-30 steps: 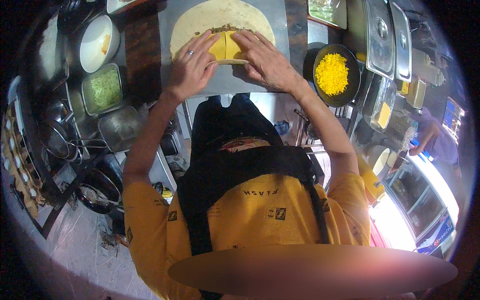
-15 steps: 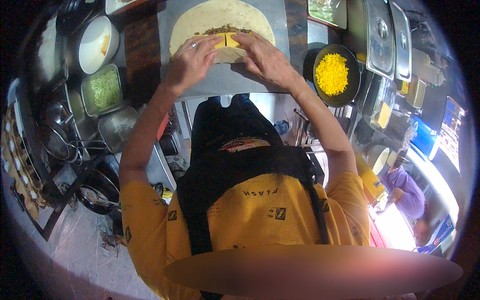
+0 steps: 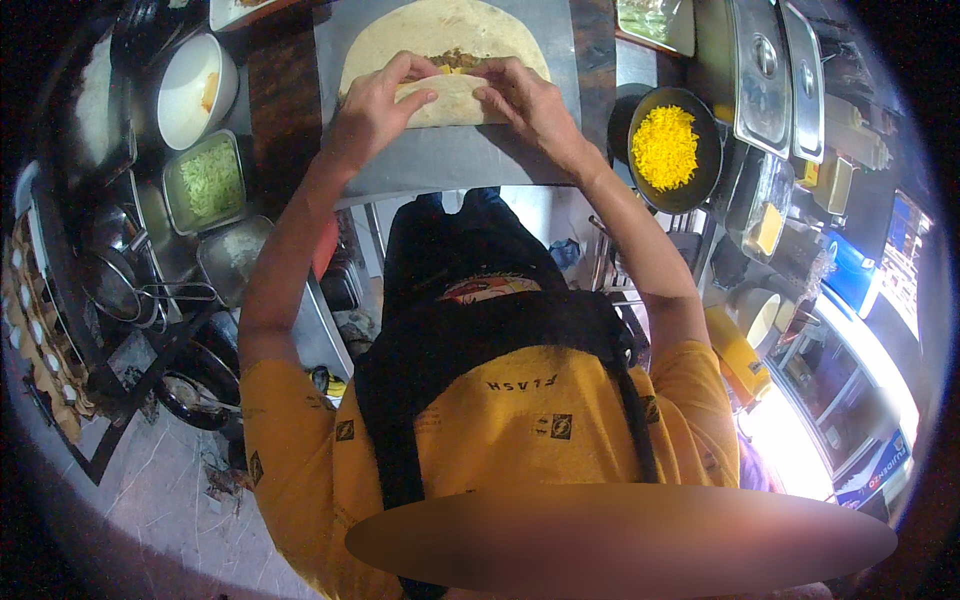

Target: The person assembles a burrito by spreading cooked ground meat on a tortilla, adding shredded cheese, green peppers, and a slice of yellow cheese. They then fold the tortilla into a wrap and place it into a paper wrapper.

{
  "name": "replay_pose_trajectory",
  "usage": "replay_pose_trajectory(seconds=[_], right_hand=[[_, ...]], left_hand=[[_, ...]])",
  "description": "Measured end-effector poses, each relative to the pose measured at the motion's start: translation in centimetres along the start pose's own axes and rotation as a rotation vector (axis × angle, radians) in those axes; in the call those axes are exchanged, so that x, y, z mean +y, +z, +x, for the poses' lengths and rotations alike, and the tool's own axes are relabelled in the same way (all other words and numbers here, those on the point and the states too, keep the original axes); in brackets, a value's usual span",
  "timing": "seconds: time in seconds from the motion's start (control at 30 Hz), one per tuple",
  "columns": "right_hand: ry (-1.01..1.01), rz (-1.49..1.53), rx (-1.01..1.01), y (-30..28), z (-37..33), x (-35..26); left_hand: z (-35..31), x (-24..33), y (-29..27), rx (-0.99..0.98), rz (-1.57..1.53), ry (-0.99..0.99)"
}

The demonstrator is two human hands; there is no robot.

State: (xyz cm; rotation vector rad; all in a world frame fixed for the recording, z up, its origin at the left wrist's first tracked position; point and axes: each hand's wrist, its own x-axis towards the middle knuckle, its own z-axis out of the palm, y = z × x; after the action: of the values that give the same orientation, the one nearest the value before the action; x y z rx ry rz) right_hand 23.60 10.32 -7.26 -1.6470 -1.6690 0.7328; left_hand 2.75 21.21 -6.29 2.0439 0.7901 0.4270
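A large round flour tortilla lies on a grey sheet at the top middle. Its near side is lifted and folded away from me over the filling. My left hand grips the fold's left part, thumb on the near face and fingers bent over the top edge. On the other side, my right hand pinches the fold in the same way. Ground meat shows in a strip beyond my fingertips. Only a sliver of yellow cheese slice peeks out between my hands; the fold covers the rest.
To the right sits a dark pan of shredded yellow cheese, beside lidded steel containers. On the left are a white bowl, a tub of shredded pale-green vegetable and a steel tray. Wire strainers lie lower left.
My hands have moved from pressing on the cheese slices to lifting the tortilla's near side over them. The purple-sleeved person at the right has moved mostly out of sight.
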Motion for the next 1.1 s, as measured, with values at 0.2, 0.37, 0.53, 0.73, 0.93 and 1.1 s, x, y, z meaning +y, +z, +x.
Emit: replay_pose_trajectory(seconds=[0.2,0.37,0.53,0.73,0.93,1.1], right_hand=[[-0.164,-0.009,0.048,-0.4,0.6,-0.3],[-0.181,-0.061,0.018,-0.5,1.0,-0.1],[-0.193,-0.066,0.032,-0.1,1.2,0.4],[-0.191,-0.079,0.024,0.0,1.4,0.9],[-0.097,-0.082,-0.029,-0.4,1.6,0.2],[-0.230,-0.093,0.094,-0.4,2.2,0.6]], left_hand=[[0.4,-0.5,0.1,0.013,-0.154,-0.132],[0.5,-0.5,-0.3,-0.011,-0.147,-0.150],[0.4,-0.7,-0.3,-0.006,-0.012,-0.011],[-1.7,-0.2,2.1,0.103,0.697,0.439],[-2.8,0.9,4.4,0.020,0.776,0.287],[-2.6,0.6,4.7,0.049,0.869,0.299]])
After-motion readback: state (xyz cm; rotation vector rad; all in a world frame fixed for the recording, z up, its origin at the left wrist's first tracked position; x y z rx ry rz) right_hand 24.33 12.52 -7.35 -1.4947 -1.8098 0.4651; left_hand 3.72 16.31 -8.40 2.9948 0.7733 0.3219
